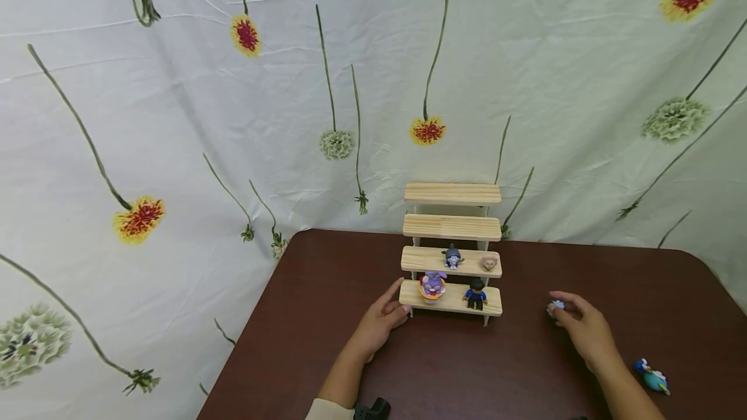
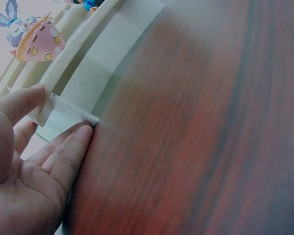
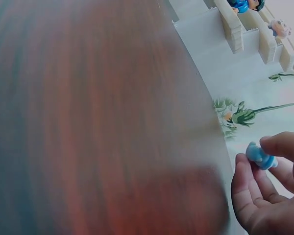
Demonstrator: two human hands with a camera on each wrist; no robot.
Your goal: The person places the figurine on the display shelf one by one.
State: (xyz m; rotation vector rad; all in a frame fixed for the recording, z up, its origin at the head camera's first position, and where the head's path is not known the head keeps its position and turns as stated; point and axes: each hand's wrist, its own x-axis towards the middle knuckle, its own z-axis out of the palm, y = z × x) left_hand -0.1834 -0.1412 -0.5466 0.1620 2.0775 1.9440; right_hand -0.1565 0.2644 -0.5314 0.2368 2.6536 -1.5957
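Observation:
A small light-blue toy figure (image 3: 259, 155) is pinched between the thumb and fingers of my right hand (image 1: 586, 332), above the table to the right of the stepped wooden shelf (image 1: 452, 227). My left hand (image 1: 376, 326) touches the left end of the shelf's lowest board, its fingers mostly straight; in the left wrist view, fingertips (image 2: 83, 132) rest against the clear side support. On the lowest board stand a purple rabbit figure (image 1: 433, 284) and a black-haired figure in blue (image 1: 476, 295). One board higher sit a dark-hatted figure (image 1: 452, 256) and a small pinkish head-shaped toy (image 1: 489, 264).
A blue and teal toy (image 1: 652, 378) lies on the dark brown table (image 1: 467, 368) beside my right forearm. Behind the shelf hangs a white cloth (image 1: 280, 96) printed with flowers. A black object (image 1: 372, 409) is at my left wrist.

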